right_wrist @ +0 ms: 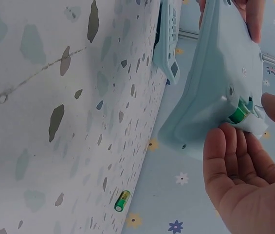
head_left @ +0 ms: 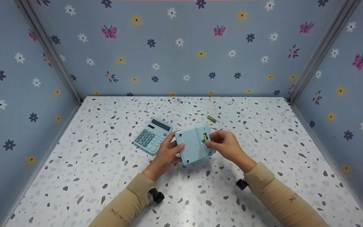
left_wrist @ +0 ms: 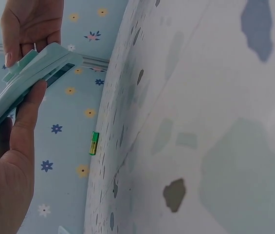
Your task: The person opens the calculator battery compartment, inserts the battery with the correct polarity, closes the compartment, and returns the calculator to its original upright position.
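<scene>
My left hand [head_left: 168,152] grips a light blue calculator [head_left: 191,145] by its left edge, thumb on the back and fingers beneath. The back faces up, and a green and gold battery [head_left: 205,137] shows in its compartment. At that compartment, my right hand [head_left: 227,145] pinches a small light blue battery cover [left_wrist: 21,67], seen sticking up from the back in the left wrist view. In the right wrist view the fingertips [right_wrist: 225,139] are beside the battery end. A second battery [head_left: 211,119] lies loose on the table, beyond the held calculator.
Another light blue calculator [head_left: 153,136] lies face up on the table, just left of the held one. The speckled white table [head_left: 106,183] is bordered by flowered blue panels [head_left: 181,47] at the back and both sides.
</scene>
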Demonstrator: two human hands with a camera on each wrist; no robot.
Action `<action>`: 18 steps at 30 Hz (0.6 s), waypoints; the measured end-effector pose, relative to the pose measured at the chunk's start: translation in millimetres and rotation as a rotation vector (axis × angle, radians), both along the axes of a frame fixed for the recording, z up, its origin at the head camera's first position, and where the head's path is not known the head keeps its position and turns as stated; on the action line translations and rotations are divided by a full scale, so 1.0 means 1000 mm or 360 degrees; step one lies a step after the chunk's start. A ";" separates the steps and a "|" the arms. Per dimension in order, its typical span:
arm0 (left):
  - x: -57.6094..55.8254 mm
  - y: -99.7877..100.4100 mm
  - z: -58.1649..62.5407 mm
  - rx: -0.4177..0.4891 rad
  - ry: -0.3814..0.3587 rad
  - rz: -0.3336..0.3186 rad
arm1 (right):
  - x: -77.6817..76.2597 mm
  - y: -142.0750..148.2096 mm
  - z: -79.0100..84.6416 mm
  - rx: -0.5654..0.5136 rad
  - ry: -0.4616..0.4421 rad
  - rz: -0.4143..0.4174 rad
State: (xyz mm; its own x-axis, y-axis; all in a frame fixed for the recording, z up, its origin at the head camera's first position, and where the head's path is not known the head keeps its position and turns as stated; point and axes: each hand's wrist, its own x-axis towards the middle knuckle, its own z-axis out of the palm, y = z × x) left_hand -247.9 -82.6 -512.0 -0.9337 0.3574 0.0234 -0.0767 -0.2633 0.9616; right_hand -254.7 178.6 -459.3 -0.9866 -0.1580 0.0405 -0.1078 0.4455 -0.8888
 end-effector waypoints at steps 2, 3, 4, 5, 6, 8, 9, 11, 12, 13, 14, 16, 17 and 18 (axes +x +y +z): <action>0.000 0.000 0.000 0.0001 0.0004 -0.0001 | -0.001 0.000 0.000 -0.0007 0.0000 -0.0013; 0.000 0.000 0.000 0.0003 0.0001 -0.0001 | -0.001 0.000 0.000 -0.0015 0.0000 -0.0014; 0.000 0.000 0.000 0.0004 -0.0003 -0.0001 | -0.001 0.000 0.000 -0.0027 0.0000 -0.0017; 0.000 0.000 0.001 0.0005 -0.0008 0.0001 | -0.001 0.000 0.000 -0.0035 0.0002 -0.0018; 0.001 0.000 0.001 0.0005 -0.0015 0.0003 | -0.001 0.000 0.000 -0.0042 0.0002 -0.0017; 0.001 0.000 0.002 0.0005 -0.0032 0.0008 | -0.001 0.000 0.001 -0.0049 0.0005 -0.0015; 0.001 0.001 0.002 -0.0002 -0.0036 0.0008 | -0.001 0.000 0.001 -0.0049 0.0007 -0.0016; 0.000 0.001 0.002 -0.0015 -0.0042 0.0013 | -0.001 0.000 0.001 -0.0030 0.0009 -0.0024; 0.000 0.001 0.001 -0.0021 -0.0043 0.0014 | -0.001 0.000 0.001 -0.0022 0.0008 -0.0028; 0.000 0.001 0.001 -0.0026 -0.0042 0.0015 | -0.001 -0.001 0.001 -0.0020 0.0007 -0.0034; 0.000 0.001 0.001 -0.0032 -0.0039 0.0014 | -0.001 -0.001 0.001 -0.0017 0.0006 -0.0040; 0.000 0.002 0.002 -0.0036 -0.0034 0.0013 | -0.001 -0.002 0.001 -0.0010 0.0009 -0.0045; 0.000 0.002 0.003 -0.0039 -0.0027 0.0010 | -0.001 -0.002 0.001 -0.0009 0.0014 -0.0048; 0.001 0.002 0.003 -0.0044 -0.0020 0.0007 | -0.002 -0.003 0.001 -0.0013 0.0019 -0.0053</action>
State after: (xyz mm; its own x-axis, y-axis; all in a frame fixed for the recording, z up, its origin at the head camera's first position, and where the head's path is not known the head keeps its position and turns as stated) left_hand -247.2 -80.5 -509.1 -0.9355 0.3533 0.0017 -0.0879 -0.2373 0.9675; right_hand -256.2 175.8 -458.6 -0.9907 -0.1249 0.0538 -0.1041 0.4415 -0.8912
